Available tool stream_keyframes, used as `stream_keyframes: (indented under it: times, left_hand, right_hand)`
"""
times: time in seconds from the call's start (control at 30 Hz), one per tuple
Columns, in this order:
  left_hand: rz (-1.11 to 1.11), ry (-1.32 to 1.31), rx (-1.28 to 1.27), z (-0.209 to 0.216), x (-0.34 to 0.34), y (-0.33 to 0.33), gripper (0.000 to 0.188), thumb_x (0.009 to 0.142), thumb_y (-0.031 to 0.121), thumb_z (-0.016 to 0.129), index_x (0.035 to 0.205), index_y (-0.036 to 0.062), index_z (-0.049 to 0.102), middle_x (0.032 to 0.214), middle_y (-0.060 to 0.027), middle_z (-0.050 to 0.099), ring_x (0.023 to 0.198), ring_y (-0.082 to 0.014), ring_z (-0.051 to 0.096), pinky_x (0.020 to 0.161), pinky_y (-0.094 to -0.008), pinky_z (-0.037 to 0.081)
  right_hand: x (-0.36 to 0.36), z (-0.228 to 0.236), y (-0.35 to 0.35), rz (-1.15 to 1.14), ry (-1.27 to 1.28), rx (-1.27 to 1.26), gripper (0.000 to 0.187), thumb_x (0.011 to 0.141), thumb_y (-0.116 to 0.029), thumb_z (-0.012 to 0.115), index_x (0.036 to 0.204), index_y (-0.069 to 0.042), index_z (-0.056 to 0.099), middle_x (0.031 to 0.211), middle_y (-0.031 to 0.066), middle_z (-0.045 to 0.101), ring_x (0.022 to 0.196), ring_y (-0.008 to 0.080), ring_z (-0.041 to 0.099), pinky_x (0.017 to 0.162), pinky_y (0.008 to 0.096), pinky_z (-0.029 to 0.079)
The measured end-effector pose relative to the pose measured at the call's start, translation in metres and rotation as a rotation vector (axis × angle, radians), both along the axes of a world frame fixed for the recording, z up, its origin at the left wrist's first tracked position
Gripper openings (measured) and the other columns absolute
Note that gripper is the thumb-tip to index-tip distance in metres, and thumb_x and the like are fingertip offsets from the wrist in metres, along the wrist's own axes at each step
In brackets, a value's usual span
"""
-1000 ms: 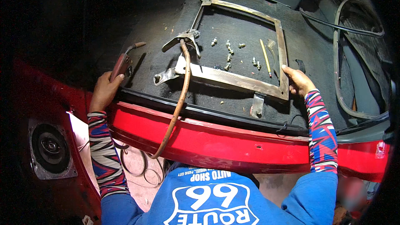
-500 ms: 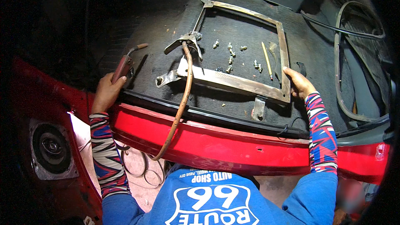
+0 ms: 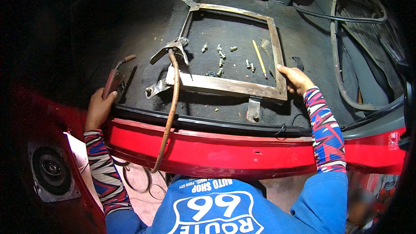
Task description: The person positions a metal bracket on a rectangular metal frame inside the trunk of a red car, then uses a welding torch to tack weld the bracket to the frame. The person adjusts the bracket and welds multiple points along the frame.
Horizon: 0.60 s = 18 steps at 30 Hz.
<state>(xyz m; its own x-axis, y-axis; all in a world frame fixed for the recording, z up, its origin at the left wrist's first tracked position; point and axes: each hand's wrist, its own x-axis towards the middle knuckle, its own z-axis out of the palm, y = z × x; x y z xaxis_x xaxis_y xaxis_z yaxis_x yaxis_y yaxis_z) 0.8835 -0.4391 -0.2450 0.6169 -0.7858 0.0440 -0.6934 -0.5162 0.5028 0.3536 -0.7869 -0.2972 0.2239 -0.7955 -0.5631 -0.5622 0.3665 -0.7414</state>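
Note:
A dark red welding torch [image 3: 112, 81] with a bent neck and brown tip is gripped in my left hand [image 3: 100, 106]; its tip points up and to the right. My right hand [image 3: 294, 79] is closed on the lower right corner of a rectangular metal frame [image 3: 225, 86], thumb on top and fingers partly hidden beneath. The frame lies on dark carpet, with bracket tabs at its corners. A metal ground clamp [image 3: 172, 51] bites its left bar, and a brown cable [image 3: 170, 117] runs from it down over the red edge.
Inside the frame lie several small bolts [image 3: 222, 55] and a yellow pencil [image 3: 260, 58]. A red body sill [image 3: 216, 151] with a black seal crosses in front of me. Rubber strip [image 3: 336, 52] loops at the right. A round speaker [image 3: 53, 169] sits at lower left.
The whole view has shifted, so the frame and both hands appear further left. Both hands keep their grips, and the frame stays in place on the carpet.

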Motion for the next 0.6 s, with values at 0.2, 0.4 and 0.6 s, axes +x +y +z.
stream_keyframes:
  times: [0.2,0.4,0.6]
  left_hand:
    - [-0.015,0.017,-0.024,-0.0033,0.0039,0.0008,0.039,0.095,0.033,0.068,0.106,-0.0044,0.068,0.087,-0.0177,0.068,0.078,-0.0259,0.062,0.076,-0.0401,0.049]
    - [-0.019,0.017,-0.014,-0.0019,0.0041,0.0005,0.040,0.095,0.034,0.068,0.103,-0.0048,0.067,0.086,-0.0180,0.066,0.078,-0.0258,0.061,0.076,-0.0409,0.048]
    - [-0.007,0.007,0.016,0.0017,0.0011,-0.0002,0.042,0.096,0.036,0.067,0.108,-0.0049,0.067,0.085,-0.0144,0.065,0.078,-0.0224,0.059,0.076,-0.0395,0.048]
  right_hand:
    - [0.0041,0.0076,0.0062,0.031,0.064,-0.003,0.045,0.097,-0.055,0.057,0.086,-0.014,0.070,0.063,-0.0021,0.059,0.044,0.0086,0.041,0.040,0.0267,0.026]
    - [0.0062,0.0102,0.0073,0.050,0.088,0.030,0.045,0.096,-0.060,0.055,0.090,-0.019,0.070,0.067,-0.0048,0.061,0.047,0.0082,0.040,0.043,0.0260,0.025]
    - [0.0059,0.0085,0.0066,0.065,0.108,0.033,0.046,0.097,-0.062,0.052,0.090,-0.021,0.070,0.064,-0.0062,0.058,0.047,0.0077,0.038,0.044,0.0254,0.025]
